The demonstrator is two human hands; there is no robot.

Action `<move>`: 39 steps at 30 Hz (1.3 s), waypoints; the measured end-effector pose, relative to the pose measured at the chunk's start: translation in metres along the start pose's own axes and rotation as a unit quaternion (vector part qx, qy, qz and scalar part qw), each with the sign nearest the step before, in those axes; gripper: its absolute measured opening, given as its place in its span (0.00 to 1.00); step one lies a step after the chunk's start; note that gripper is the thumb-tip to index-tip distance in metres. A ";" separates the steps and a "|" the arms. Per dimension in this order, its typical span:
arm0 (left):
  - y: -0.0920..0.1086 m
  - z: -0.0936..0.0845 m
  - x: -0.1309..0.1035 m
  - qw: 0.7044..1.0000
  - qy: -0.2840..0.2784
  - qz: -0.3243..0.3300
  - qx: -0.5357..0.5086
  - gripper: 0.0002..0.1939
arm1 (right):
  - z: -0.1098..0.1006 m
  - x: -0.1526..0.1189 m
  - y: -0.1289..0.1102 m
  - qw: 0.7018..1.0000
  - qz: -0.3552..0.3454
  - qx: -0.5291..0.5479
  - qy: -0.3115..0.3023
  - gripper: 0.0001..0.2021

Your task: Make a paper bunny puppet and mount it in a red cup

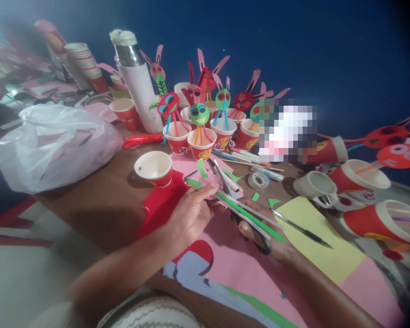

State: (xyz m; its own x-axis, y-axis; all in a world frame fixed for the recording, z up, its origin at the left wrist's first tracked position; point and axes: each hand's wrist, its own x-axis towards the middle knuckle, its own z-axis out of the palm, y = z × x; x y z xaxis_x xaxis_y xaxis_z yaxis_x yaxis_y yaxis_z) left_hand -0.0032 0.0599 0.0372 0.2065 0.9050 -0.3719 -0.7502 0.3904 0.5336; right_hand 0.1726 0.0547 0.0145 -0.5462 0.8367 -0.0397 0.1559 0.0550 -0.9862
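My left hand (193, 209) is closed, pinching a small bundle of straws between thumb and fingers. A bright green straw (251, 216) lies among whitish ones in it, their long ends slanting down over my right hand. Scissors (222, 176) with black handles are in my right hand (276, 246), thumb in a loop and blades pointing away from me. The straws partly cover the handles. Just beyond my left fingers are a green paper strip (193, 183) and a curled green scrap (202, 168). A white paper cup (153, 167) stands beyond my left wrist.
Red cups with paper-faced straw figures (200, 116) line the back. A flask (140, 86) and plastic bag (54, 146) stand left. Tape (258, 180), a pen (304, 230), yellow paper (341, 255) and a mug (316, 187) lie right. Pink paper (239, 269) spreads below my hands.
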 end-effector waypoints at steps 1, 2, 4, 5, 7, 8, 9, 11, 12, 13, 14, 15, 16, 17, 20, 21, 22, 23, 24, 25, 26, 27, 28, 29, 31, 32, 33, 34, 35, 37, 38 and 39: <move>0.000 0.000 0.000 1.000 0.000 0.001 -0.001 0.03 | 0.000 0.000 0.000 1.000 0.000 0.005 -0.001 0.13; 0.000 0.001 -0.001 1.000 0.002 0.000 0.000 0.03 | 0.000 0.000 -0.001 1.000 0.002 0.012 -0.003 0.13; 0.001 0.002 -0.001 1.000 0.012 -0.002 0.005 0.04 | 0.001 0.000 -0.002 1.000 0.005 0.030 -0.008 0.13; 0.001 0.002 -0.001 1.000 0.018 -0.001 0.012 0.04 | 0.001 0.000 -0.002 0.999 0.007 0.037 -0.010 0.13; 0.002 0.003 -0.002 0.999 0.029 0.007 0.029 0.05 | 0.001 0.001 -0.002 0.999 0.009 0.048 -0.011 0.13; 0.002 0.004 -0.002 0.999 0.031 0.013 0.037 0.05 | 0.001 0.001 -0.003 0.999 0.008 0.049 -0.010 0.13; 0.003 0.004 -0.002 0.998 0.032 0.019 0.046 0.06 | 0.001 0.001 -0.003 0.999 0.007 0.047 -0.008 0.13; 0.003 0.003 -0.003 0.997 0.031 0.025 0.059 0.06 | 0.001 0.001 -0.004 0.999 0.009 0.041 -0.007 0.14; 0.002 0.003 -0.003 0.997 0.030 0.026 0.062 0.06 | 0.000 0.000 -0.004 0.999 0.011 0.039 -0.007 0.14; 0.002 0.003 -0.003 0.997 0.030 0.027 0.064 0.06 | 0.000 0.000 -0.004 0.999 0.015 0.039 -0.007 0.14; 0.002 0.003 -0.003 0.997 0.030 0.027 0.062 0.06 | 0.000 0.000 -0.004 0.999 0.018 0.040 -0.008 0.14; 0.002 0.003 -0.003 0.997 0.030 0.027 0.060 0.06 | -0.001 -0.001 -0.005 0.999 0.021 0.041 -0.008 0.15; 0.002 0.002 -0.002 0.998 0.029 0.026 0.056 0.06 | -0.001 -0.001 -0.004 0.999 0.023 0.042 -0.007 0.15; 0.002 0.003 -0.003 0.998 0.029 0.025 0.054 0.06 | -0.001 -0.001 -0.004 0.999 0.023 0.044 -0.006 0.15; 0.003 0.003 -0.003 0.998 0.021 0.025 0.052 0.05 | -0.002 0.000 -0.003 0.999 0.022 0.047 -0.006 0.14; 0.003 0.003 -0.003 0.998 0.017 0.026 0.053 0.05 | -0.001 0.000 -0.003 0.999 0.022 0.048 -0.006 0.14; 0.003 0.003 -0.004 0.998 0.013 0.026 0.054 0.05 | -0.001 0.000 -0.003 0.999 0.024 0.049 -0.006 0.14; 0.003 0.002 -0.004 0.998 0.010 0.027 0.055 0.05 | -0.001 0.000 -0.003 0.998 0.026 0.049 -0.005 0.14; 0.003 0.002 -0.003 0.998 0.008 0.026 0.056 0.05 | -0.001 0.000 -0.004 0.998 0.029 0.049 -0.007 0.14; 0.002 0.002 -0.003 0.998 0.008 0.025 0.056 0.05 | -0.002 0.000 -0.005 0.998 0.031 0.048 -0.009 0.15; 0.002 0.002 -0.003 0.998 0.008 0.025 0.055 0.05 | -0.002 0.000 -0.005 0.998 0.033 0.046 -0.010 0.15; 0.002 0.001 -0.003 0.998 0.007 0.025 0.053 0.05 | -0.003 0.000 -0.006 0.998 0.035 0.042 -0.012 0.15; 0.002 0.001 -0.003 0.998 0.006 0.025 0.052 0.05 | -0.003 -0.001 -0.007 0.999 0.036 0.036 -0.015 0.15; 0.002 0.001 -0.003 0.998 0.005 0.026 0.052 0.05 | -0.004 -0.001 -0.007 0.999 0.037 0.031 -0.016 0.15; 0.002 0.001 -0.003 0.998 0.003 0.026 0.054 0.05 | -0.006 -0.001 -0.008 0.999 0.038 0.022 -0.016 0.15; 0.002 0.001 -0.003 0.998 0.005 0.024 0.054 0.05 | -0.007 -0.001 -0.008 0.999 0.038 0.019 -0.016 0.15; 0.002 0.001 -0.003 0.998 0.007 0.023 0.053 0.04 | -0.008 -0.001 -0.007 0.999 0.037 0.016 -0.015 0.15; 0.002 0.001 -0.003 0.998 0.008 0.022 0.052 0.04 | -0.008 -0.001 -0.007 0.999 0.036 0.014 -0.015 0.15; 0.002 0.001 -0.004 0.998 0.009 0.020 0.051 0.04 | -0.009 -0.001 -0.007 0.999 0.035 0.012 -0.015 0.14; 0.002 0.001 -0.004 0.999 0.009 0.019 0.050 0.05 | -0.010 -0.002 -0.006 0.999 0.034 0.008 -0.018 0.14; 0.002 0.001 -0.004 0.999 0.010 0.019 0.050 0.05 | -0.010 -0.002 -0.005 0.999 0.034 0.005 -0.018 0.13; 0.002 0.001 -0.004 0.999 0.011 0.018 0.049 0.05 | -0.011 -0.003 -0.005 0.999 0.034 0.001 -0.017 0.13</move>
State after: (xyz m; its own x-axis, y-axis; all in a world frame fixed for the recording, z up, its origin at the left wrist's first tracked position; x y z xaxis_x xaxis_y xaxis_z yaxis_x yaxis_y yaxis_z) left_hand -0.0047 0.0577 0.0409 0.1652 0.9153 -0.3674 -0.6910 0.3732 0.6190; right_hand 0.1823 0.0583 0.0208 -0.5628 0.8190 -0.1119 0.1915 -0.0025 -0.9815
